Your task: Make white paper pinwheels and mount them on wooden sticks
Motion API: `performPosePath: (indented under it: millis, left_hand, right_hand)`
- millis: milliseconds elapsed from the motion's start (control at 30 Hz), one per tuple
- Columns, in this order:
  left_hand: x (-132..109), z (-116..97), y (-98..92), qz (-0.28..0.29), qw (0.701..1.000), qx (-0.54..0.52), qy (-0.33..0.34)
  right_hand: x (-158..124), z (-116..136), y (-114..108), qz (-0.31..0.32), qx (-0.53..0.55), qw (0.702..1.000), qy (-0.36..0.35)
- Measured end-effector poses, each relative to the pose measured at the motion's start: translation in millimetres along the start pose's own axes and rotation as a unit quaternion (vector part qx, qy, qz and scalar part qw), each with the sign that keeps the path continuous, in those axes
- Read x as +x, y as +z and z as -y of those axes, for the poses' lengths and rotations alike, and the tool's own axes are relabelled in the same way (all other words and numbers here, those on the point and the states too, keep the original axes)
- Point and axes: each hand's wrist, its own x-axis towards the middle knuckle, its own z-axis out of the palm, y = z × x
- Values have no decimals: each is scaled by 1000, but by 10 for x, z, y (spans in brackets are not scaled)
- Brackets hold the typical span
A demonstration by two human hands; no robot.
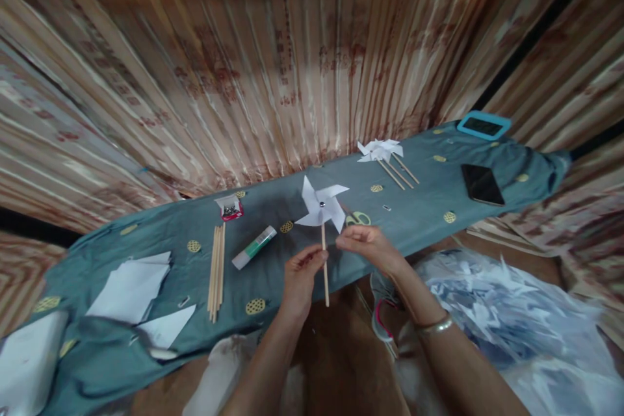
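A white paper pinwheel (pixel 322 204) with a shiny pin at its centre stands upright on a wooden stick (pixel 326 283). The fingers of my left hand (pixel 303 273) pinch that stick below the paper blades. Close to the lower right blade is my right hand (pixel 368 246), its thumb and fingertips drawn together; whether they hold anything is too small to tell. Behind my right hand lie scissors (pixel 359 218) with yellow-green handles, partly hidden. A glue stick (pixel 254 247) lies left of the pinwheel. Beyond it are a small open box of pins (pixel 230 208) and several loose wooden sticks (pixel 216 273).
Finished pinwheels (pixel 381 150) lie at the back of the green cloth-covered table (pixel 419 208). A dark phone (pixel 482 184) and a blue-framed device (pixel 483 125) are at right, white paper sheets (pixel 129 289) at left. A plastic bag of scraps (pixel 507 312) sits below right.
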Motion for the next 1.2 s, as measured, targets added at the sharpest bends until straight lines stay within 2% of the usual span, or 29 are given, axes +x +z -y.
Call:
performPosePath:
  millis: [133,233,467,800,900,967,1100,1200]
  left_hand:
    - [23,-126,15,-11,999,-30,17]
    - [11,-190,28,-8,999,-42,22]
    - [-32,-119,73,5,999,-43,15]
    - [-46,1,195,44,998,-47,1]
    - [-90,43,212,47,998,-51,5]
    - [-124,86,209,45,998,-32,5]
    - [-177,208,193,68,998,0,-12]
    - [-198,310,194,83,996,-12,-30]
  right_hand:
    - [-95,-20,124,70,-64,996,0]
    - [-201,-70,203,90,-106,990,0]
    - [-413,-189,173,49,-190,980,-27]
    - [-452,-297,98,-25,-204,978,-37]
    - [-358,-185,-114,-55,-294,952,-61]
    - [-195,-36,-349,-99,-423,900,-41]
    - [349,296,-856,-168,-510,844,-3]
    - [779,437,-1113,-203,-562,800,50]
